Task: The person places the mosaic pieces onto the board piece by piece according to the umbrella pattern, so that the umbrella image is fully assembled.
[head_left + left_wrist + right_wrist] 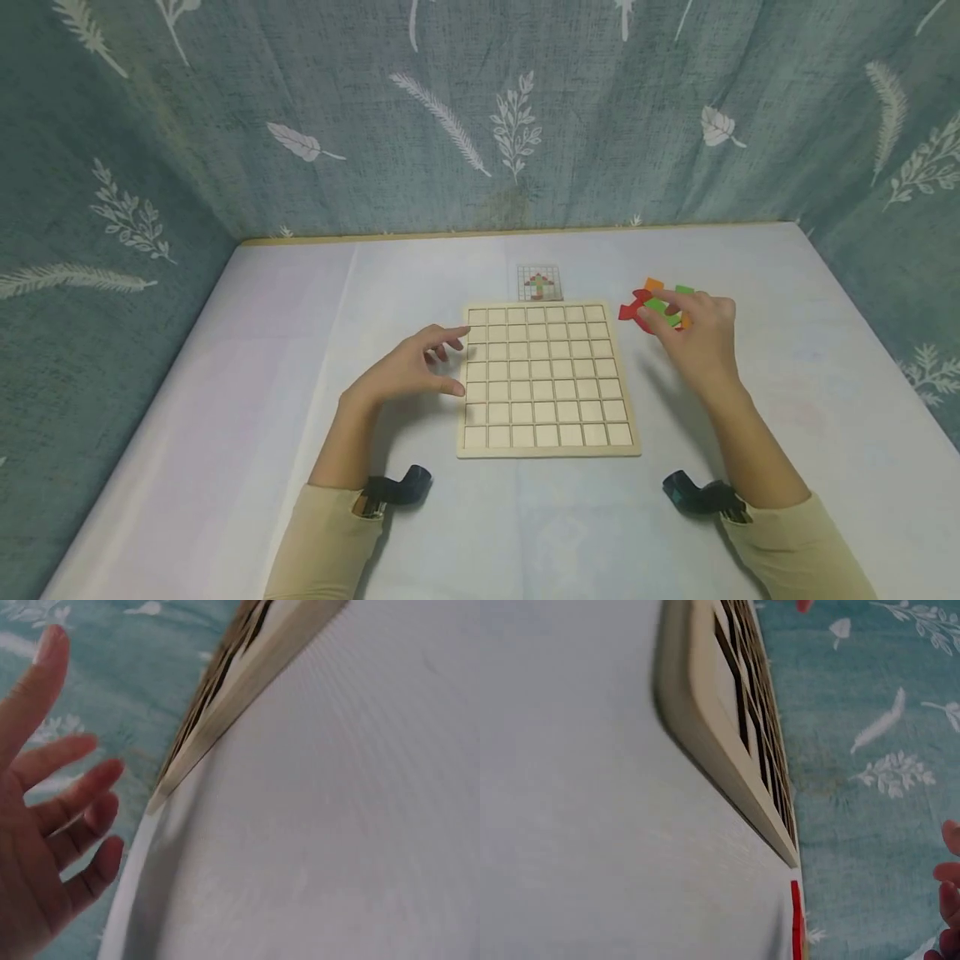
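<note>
A square wooden grid board [549,452] lies on the table between the two hands. My left hand [412,364] hovers at its left edge, thumb and fingers spread apart; the left wrist view also has this hand [52,825] with nothing in its grasp. Over a small pile of flat coloured pieces, right of the board, is my right hand [697,337]. Its thumb and index finger stand apart above a green piece [657,307]. Red pieces [627,312] and an orange piece [653,284] show around the fingers. In the right wrist view, only fingertips [949,892] appear at the edge.
Behind the board lies a small card [539,283] with a coloured pattern on a grid. A white cloth [285,333] covers the table. Patterned teal fabric [322,92] walls off the back and both sides. Dark wrist devices [405,486] sit at both sleeves.
</note>
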`<action>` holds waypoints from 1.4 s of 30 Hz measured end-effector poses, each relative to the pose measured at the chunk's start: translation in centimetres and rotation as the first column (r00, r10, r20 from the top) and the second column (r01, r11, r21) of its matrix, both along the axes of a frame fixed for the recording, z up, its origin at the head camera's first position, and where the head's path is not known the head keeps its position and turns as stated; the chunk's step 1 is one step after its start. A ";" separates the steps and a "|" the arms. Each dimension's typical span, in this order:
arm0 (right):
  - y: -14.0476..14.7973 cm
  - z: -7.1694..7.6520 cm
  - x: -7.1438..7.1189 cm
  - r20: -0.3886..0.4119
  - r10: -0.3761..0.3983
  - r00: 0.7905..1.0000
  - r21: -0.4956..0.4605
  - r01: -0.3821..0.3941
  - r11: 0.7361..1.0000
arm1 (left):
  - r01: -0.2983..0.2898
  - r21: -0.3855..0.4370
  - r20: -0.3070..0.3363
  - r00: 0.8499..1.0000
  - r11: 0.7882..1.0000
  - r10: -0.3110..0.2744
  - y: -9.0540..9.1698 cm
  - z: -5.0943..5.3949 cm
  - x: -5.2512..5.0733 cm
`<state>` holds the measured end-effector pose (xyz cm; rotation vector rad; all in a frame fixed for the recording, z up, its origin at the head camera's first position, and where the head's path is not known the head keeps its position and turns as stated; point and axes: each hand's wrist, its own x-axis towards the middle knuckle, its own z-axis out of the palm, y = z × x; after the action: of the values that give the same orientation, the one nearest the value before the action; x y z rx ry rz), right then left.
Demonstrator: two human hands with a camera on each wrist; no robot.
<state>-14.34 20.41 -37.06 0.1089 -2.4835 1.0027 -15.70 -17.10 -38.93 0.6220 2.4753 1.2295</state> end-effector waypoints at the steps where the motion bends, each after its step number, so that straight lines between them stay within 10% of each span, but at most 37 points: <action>1: 0.1 0.1 -0.1 0.041 -0.009 0.999 -0.004 0.010 1.000 | 0.023 0.012 -0.002 1.000 1.000 -0.023 -0.1 -0.3 -0.1; 27: 3.8 -2.1 -5.2 0.444 0.002 0.896 0.136 -0.070 0.988 | -0.031 -0.111 -0.168 0.986 0.993 0.012 0.4 -3.6 -1.8; 42: 3.4 -4.0 -6.4 0.409 0.009 0.913 0.266 -0.128 0.955 | -0.106 -0.116 -0.251 0.965 0.988 0.074 0.3 -4.2 -1.1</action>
<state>-20.75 23.82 -41.03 0.0879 -3.0179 0.7389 -16.85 -16.80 -43.18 0.6696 2.7907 1.0691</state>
